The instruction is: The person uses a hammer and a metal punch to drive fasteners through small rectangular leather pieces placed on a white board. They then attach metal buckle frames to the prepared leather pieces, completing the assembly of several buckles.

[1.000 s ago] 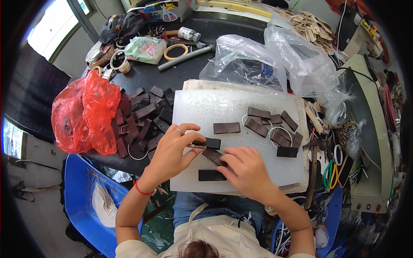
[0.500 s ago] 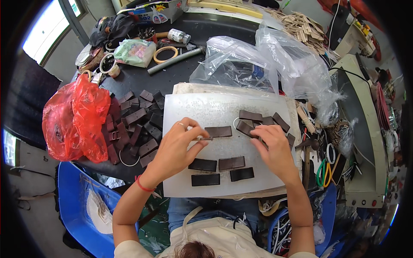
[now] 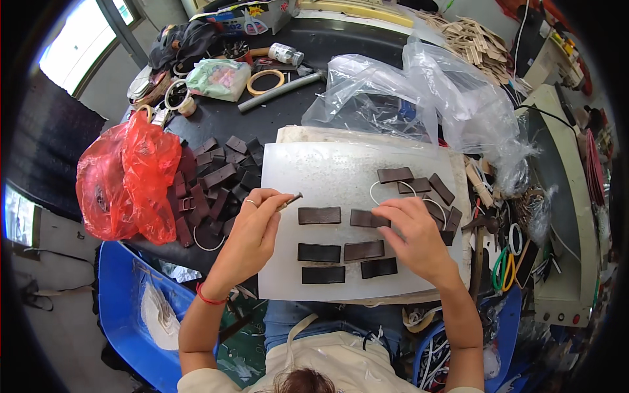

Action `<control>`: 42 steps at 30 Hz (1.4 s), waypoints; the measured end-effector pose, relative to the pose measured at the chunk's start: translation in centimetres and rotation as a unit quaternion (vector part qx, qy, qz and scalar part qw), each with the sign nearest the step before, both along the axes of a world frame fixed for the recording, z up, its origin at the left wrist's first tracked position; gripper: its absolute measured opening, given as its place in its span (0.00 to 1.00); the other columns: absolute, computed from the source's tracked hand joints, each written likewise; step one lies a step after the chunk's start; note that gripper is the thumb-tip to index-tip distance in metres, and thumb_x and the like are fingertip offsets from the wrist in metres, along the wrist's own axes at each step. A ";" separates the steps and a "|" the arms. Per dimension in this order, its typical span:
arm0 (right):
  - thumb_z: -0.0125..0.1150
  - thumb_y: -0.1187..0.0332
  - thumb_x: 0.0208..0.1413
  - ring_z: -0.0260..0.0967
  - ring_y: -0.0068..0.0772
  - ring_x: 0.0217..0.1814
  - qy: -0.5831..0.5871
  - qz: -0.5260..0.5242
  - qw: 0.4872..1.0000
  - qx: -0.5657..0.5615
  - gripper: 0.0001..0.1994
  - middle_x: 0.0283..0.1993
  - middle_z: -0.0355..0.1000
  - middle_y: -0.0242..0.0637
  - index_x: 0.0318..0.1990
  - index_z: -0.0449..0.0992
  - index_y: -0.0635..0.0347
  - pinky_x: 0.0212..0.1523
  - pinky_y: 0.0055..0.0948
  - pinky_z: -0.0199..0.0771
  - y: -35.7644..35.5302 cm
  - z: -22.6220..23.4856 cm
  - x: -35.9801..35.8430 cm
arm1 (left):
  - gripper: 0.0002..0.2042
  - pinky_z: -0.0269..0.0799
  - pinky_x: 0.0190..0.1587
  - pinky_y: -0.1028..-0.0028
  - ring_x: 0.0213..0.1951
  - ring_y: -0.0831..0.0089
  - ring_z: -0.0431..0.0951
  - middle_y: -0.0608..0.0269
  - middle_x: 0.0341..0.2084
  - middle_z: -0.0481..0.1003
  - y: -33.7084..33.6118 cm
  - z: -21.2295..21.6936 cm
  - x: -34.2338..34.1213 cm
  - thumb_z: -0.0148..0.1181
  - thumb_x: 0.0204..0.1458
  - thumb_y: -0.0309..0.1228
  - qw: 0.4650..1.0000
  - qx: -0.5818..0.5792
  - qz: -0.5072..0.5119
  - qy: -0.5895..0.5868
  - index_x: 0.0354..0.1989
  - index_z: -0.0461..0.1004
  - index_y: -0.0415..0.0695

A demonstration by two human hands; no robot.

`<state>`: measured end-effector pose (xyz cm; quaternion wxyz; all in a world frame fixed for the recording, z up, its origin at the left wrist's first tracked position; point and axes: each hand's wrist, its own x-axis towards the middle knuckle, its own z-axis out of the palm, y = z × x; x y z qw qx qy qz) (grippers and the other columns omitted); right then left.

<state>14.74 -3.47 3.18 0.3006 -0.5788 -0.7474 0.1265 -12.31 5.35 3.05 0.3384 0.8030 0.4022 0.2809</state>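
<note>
My left hand (image 3: 252, 230) is closed around a slim metal rod-like tool (image 3: 291, 200), its end poking out past the fingertips above the white board (image 3: 321, 167). At the board's middle my right hand (image 3: 417, 237) grips the right end of a dark brown leather piece (image 3: 367, 218), which appears to lie on the board. To its left lies another brown leather piece (image 3: 319, 215). Two rows below hold a black piece (image 3: 319, 253), a brown piece (image 3: 364, 250) and two more black pieces (image 3: 323, 275). Beyond my right hand, several brown pieces (image 3: 395, 175) cluster around a thin white ring (image 3: 373, 188).
Left of the board sit a heap of dark leather pieces (image 3: 219, 175) and a red plastic bag (image 3: 124, 183). Clear plastic bags (image 3: 452, 92) and a metal rod (image 3: 278, 93) lie behind it. Tools, including a hammer (image 3: 481, 224), are at right. A blue bin (image 3: 121, 295) stands lower left.
My right hand has come from the cluster toward the board's middle with a brown piece. The other brown piece sits further left and nearer me. My left hand has drawn back left with the tool.
</note>
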 end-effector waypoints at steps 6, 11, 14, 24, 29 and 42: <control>0.64 0.75 0.51 0.71 0.34 0.45 0.072 -0.333 0.940 0.028 0.12 0.47 0.74 0.40 0.44 0.77 0.63 0.48 0.30 0.70 -5.4 1.9 4.8 | 0.10 0.70 0.49 0.77 0.45 0.73 0.76 0.58 0.42 0.71 -0.9 -0.5 0.9 0.48 0.61 0.21 0.958 -0.085 0.080 -0.261 0.50 0.68 0.35; 0.60 0.70 0.57 0.71 0.36 0.42 0.029 -0.475 0.880 -0.013 0.13 0.44 0.74 0.44 0.46 0.75 0.68 0.44 0.30 0.71 -12.0 -3.5 11.7 | 0.10 0.76 0.49 0.72 0.46 0.67 0.78 0.57 0.42 0.72 0.2 -2.3 3.1 0.49 0.62 0.23 0.899 -0.277 0.023 -0.339 0.50 0.62 0.38; 0.60 0.68 0.58 0.71 0.37 0.40 -0.002 -0.504 0.859 -0.088 0.14 0.41 0.73 0.45 0.46 0.74 0.69 0.43 0.31 0.70 -14.4 -5.4 12.0 | 0.10 0.77 0.48 0.73 0.46 0.68 0.78 0.58 0.41 0.71 0.6 -3.1 3.6 0.50 0.62 0.24 0.913 -0.277 0.014 -0.300 0.50 0.62 0.39; 0.52 0.63 0.64 0.55 0.11 0.17 0.224 -0.493 0.840 -0.029 0.11 0.23 0.62 0.27 0.42 0.73 0.63 0.16 0.14 0.54 -14.2 -0.9 11.1 | 0.08 0.77 0.48 0.75 0.45 0.69 0.78 0.59 0.40 0.71 0.6 -2.9 3.6 0.49 0.62 0.25 0.907 -0.297 0.037 -0.296 0.47 0.63 0.39; 0.55 0.69 0.61 0.63 0.13 0.20 0.133 -0.362 0.918 -0.095 0.06 0.21 0.67 0.28 0.38 0.73 0.63 0.19 0.17 0.61 -8.9 5.1 4.3 | 0.06 0.78 0.44 0.73 0.42 0.68 0.80 0.58 0.39 0.74 0.4 -3.2 3.8 0.50 0.61 0.23 0.969 -0.146 -0.015 -0.198 0.44 0.65 0.36; 0.65 0.59 0.54 0.64 0.48 0.16 -0.127 -0.067 0.990 0.009 0.16 0.16 0.66 0.43 0.30 0.67 0.62 0.18 0.37 0.63 1.0 7.3 -2.0 | 0.10 0.74 0.31 0.63 0.33 0.52 0.79 0.51 0.35 0.75 -0.6 -3.3 4.3 0.53 0.58 0.24 0.996 0.086 -0.036 0.006 0.46 0.65 0.40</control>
